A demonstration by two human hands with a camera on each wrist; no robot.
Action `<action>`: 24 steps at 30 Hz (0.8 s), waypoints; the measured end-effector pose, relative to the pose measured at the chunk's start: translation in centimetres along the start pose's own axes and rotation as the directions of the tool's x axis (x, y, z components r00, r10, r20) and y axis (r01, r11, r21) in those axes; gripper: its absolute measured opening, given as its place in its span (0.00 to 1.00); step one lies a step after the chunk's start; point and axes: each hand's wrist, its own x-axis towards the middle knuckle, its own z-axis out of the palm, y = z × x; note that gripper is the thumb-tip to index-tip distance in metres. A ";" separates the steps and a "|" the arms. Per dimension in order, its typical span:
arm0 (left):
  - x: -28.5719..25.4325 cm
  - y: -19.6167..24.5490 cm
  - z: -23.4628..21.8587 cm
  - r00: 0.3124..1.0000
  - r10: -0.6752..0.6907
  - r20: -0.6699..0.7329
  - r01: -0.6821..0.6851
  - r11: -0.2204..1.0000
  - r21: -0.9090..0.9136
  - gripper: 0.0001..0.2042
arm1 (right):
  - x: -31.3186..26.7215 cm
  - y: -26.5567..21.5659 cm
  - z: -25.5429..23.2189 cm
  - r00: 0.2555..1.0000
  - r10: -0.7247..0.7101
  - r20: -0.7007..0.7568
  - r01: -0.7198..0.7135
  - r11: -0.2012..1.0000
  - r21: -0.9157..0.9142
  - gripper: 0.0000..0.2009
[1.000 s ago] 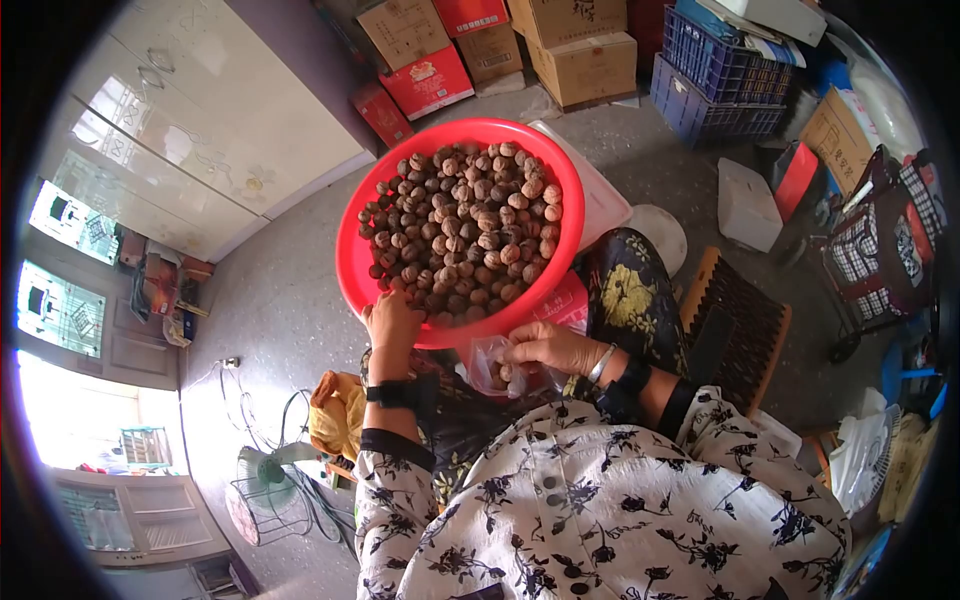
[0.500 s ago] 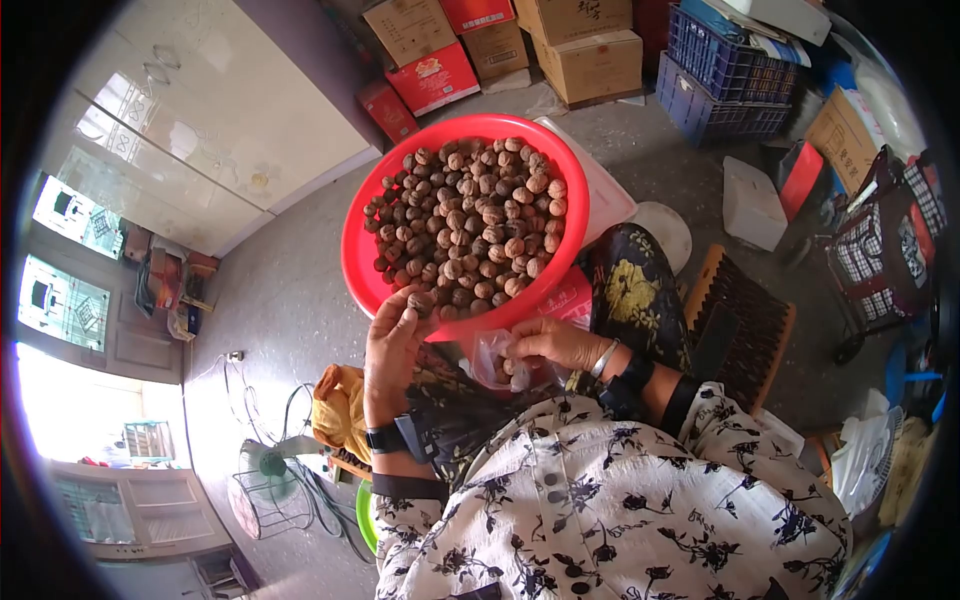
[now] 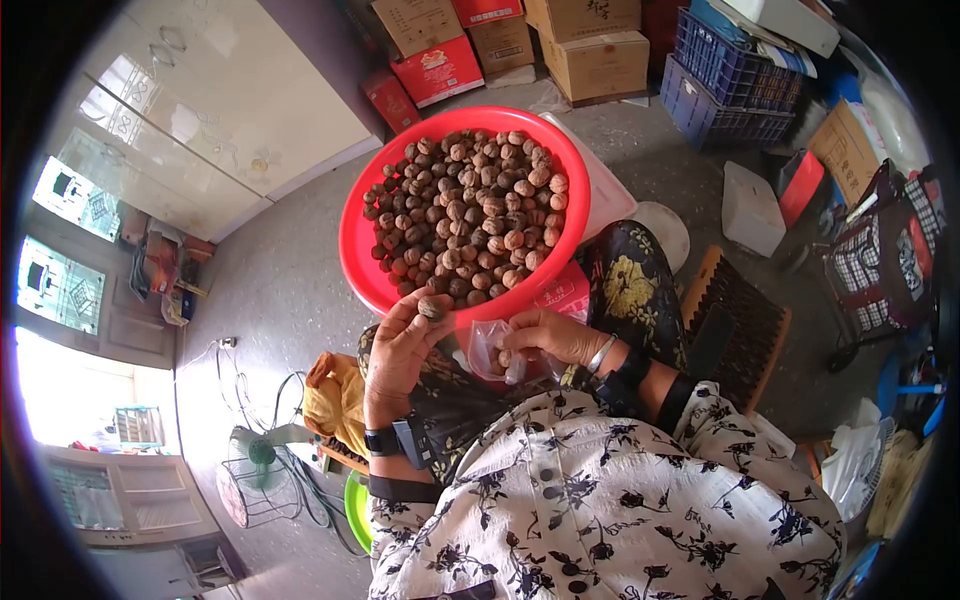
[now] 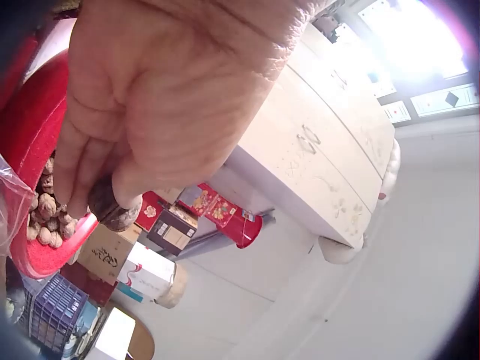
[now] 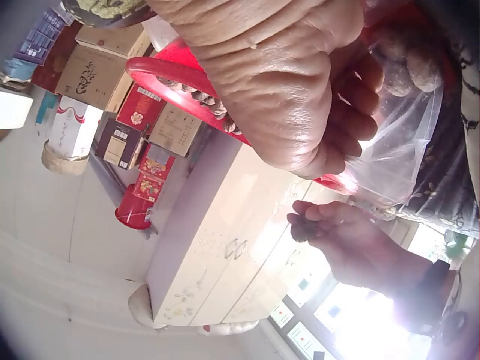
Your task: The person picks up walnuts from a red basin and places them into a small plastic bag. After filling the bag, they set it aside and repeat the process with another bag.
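Observation:
My left hand [image 3: 396, 358] pinches one dark walnut [image 3: 432, 308] between thumb and fingers, just off the near-left rim of a red basin [image 3: 354, 262] full of walnuts [image 3: 470, 215]. In the left wrist view the same walnut [image 4: 114, 204] shows at the fingertips. My right hand [image 3: 560, 338] grips the edge of a clear plastic bag [image 3: 488, 352] below the basin. Several walnuts [image 5: 409, 67] lie inside that bag in the right wrist view, where the left hand [image 5: 352, 238] with its walnut appears beyond it.
Cardboard boxes [image 3: 598, 66] and blue crates [image 3: 728, 105] stand behind the basin. A white cabinet [image 3: 225, 120] is at the left, with a fan [image 3: 262, 455] and cables lower down. To the right are a slatted wooden seat [image 3: 745, 330] and a checked cart [image 3: 865, 262].
My left hand has come up from the walnuts in the basin and back toward the body, now holding one walnut. My right hand has stayed at the bag.

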 end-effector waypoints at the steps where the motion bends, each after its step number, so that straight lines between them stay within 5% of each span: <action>1: -0.1 0.1 0.2 1.000 -0.006 0.000 0.006 1.000 0.002 0.21 | 0.1 0.0 0.0 1.000 0.003 0.000 -0.003 1.000 0.006 0.10; 11: -0.9 0.0 1.5 0.998 -0.038 0.040 0.025 0.956 0.293 0.17 | 0.3 0.1 -0.1 1.000 0.022 0.005 -0.022 1.000 -0.019 0.09; 18: -1.1 -0.7 1.9 0.993 -0.023 0.118 -0.004 0.975 0.224 0.19 | 0.4 0.4 -0.3 1.000 0.016 0.002 -0.016 1.000 0.025 0.09; 24: -1.5 -0.6 2.3 0.981 -0.184 0.059 0.136 0.874 0.466 0.18 | 0.3 0.2 -0.1 1.000 0.018 -0.021 -0.017 0.999 0.045 0.09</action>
